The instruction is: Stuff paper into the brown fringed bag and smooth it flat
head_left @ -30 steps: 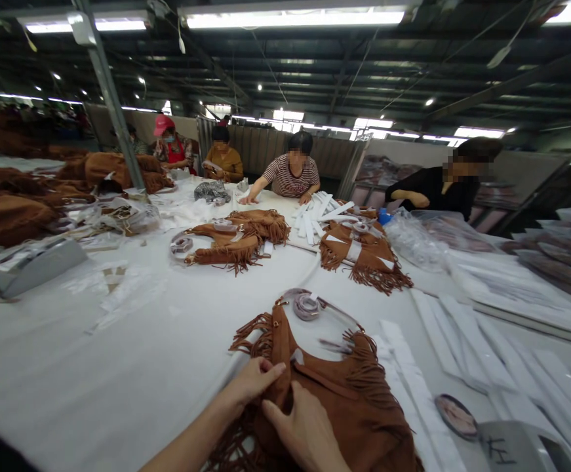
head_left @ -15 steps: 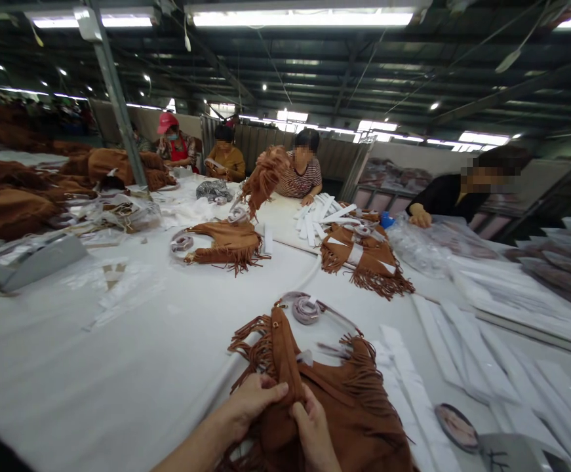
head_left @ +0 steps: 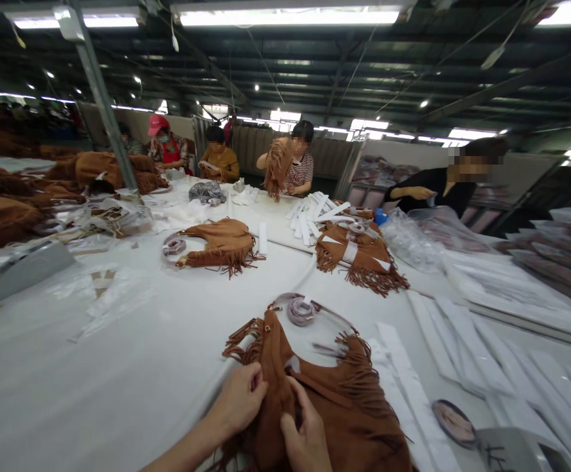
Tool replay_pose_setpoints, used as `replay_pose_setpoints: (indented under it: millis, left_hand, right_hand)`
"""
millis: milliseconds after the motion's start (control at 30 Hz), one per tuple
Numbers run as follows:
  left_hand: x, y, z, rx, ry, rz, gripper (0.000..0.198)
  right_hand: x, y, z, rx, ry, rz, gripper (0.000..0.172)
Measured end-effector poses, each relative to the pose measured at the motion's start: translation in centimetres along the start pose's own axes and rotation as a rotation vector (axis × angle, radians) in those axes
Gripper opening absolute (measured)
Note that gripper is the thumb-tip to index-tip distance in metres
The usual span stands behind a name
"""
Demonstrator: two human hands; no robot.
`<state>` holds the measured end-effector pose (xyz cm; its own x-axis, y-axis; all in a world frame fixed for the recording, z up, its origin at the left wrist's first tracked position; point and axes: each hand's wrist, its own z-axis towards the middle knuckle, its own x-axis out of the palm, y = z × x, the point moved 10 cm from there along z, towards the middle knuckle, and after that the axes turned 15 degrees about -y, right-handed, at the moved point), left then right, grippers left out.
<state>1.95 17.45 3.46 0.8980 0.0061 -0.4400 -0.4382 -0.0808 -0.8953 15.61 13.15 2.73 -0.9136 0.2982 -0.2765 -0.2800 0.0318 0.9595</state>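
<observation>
A brown suede bag with fringe (head_left: 344, 406) lies on the white table (head_left: 118, 367) right in front of me. Its wrapped strap coil (head_left: 301, 310) rests at the bag's far end. My left hand (head_left: 238, 400) pinches the bag's left edge with closed fingers. My right hand (head_left: 305, 436) grips the suede just beside it, fingers curled into the fabric.
Two more fringed bags (head_left: 221, 244) (head_left: 358, 255) lie further up the table. White paper strips (head_left: 462, 354) are spread to the right, and a tape roll (head_left: 455, 423) sits near the right front. Several people work at the far side; one holds up a brown bag (head_left: 276, 167). Brown bags pile up at left (head_left: 10, 210).
My hands shifted from lying on the bag to gripping its left edge. A person at the far side picked up a bag from the table and now holds it up.
</observation>
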Motion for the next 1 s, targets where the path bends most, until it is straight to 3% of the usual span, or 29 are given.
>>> replay_pose_setpoints:
  millis: [200,300,400,467,567,667,800,900,933,1000]
  left_hand:
    - [-3.8,-0.9,-1.4,0.126,-0.033,0.176,0.017]
    - [-5.1,-1.3,-2.0,0.216,-0.065,0.245,0.02]
    - [-5.3,1.4,-2.4,0.111,-0.146,0.148,0.025]
    - [-4.3,4.9,-3.0,-0.103,-0.154,-0.036,0.028]
    - [-0.7,9.1,-4.7,-0.503,-0.038,-0.382,0.033]
    - [1.8,8.6,-5.2,-0.666,0.011,-0.644,0.035]
    - [2.6,6.8,-4.4,-0.627,-0.061,-0.749,0.032]
    - [1.7,7.7,-4.0,-0.569,-0.187,-0.673,0.031]
    - [1.4,8.2,-4.0,-0.567,-0.205,-0.661,0.032]
    - [1.3,9.3,-4.2,-0.603,-0.205,-0.672,0.033]
  right_hand:
    - [-0.1,0.8,-0.7,-0.015,0.024,-0.19,0.046]
    - [0.5,2.0,-1.2,-0.103,0.08,-0.198,0.038]
    - [0.9,3.2,-2.2,-0.222,0.054,-0.222,0.033]
    - [1.4,3.4,-3.0,-0.285,0.036,-0.266,0.034]
    - [2.0,3.3,-3.6,-0.35,0.034,-0.296,0.035]
    - [2.1,3.1,-3.3,-0.368,0.014,-0.272,0.032]
    - [2.0,3.7,-3.1,-0.403,-0.044,-0.212,0.03]
    - [0.4,5.3,-3.8,-0.496,-0.121,-0.22,0.03]
    - [-1.1,5.7,-4.0,-0.505,-0.157,-0.229,0.028]
    - [-6.2,5.3,-4.1,-0.441,-0.313,-0.272,0.02]
